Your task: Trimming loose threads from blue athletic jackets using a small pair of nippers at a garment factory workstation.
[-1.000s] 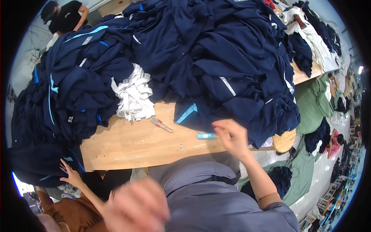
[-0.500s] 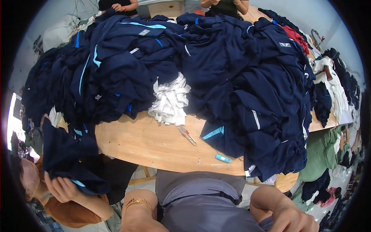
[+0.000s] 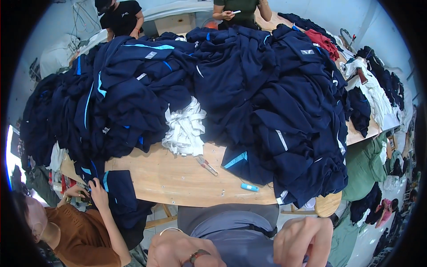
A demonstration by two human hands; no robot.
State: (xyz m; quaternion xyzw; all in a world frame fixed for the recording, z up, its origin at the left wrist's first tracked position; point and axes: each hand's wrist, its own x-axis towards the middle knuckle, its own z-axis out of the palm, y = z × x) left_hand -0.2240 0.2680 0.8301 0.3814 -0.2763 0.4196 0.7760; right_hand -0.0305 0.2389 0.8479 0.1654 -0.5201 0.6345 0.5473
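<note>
My left hand [image 3: 184,249] is low at the bottom edge, in front of my grey clothing, with a bangle and a dark bracelet about the wrist; its fingers are hidden. Lower right, my right hand [image 3: 307,236] is bent over with its fingers curled downward; whatever they may hold is out of sight. Both hands are off the table [image 3: 164,182]. Nearest on the wood lie thread snips [image 3: 207,166] with red on the handles and a small light-blue cylinder [image 3: 249,187]. Beyond them is a heap of white strips [image 3: 184,129].
Navy garments [image 3: 231,71] with light-blue trim are piled across the table. At left, a person in a brown top [image 3: 84,236] handles navy cloth [image 3: 122,191] at the edge. Two people stand at the far side. A wooden stool [image 3: 328,204] is at right.
The view has shifted, showing more of the far side. My right hand has moved inward and up, and my left hand has come into view. The neighbour's cloth is lowered to the table edge.
</note>
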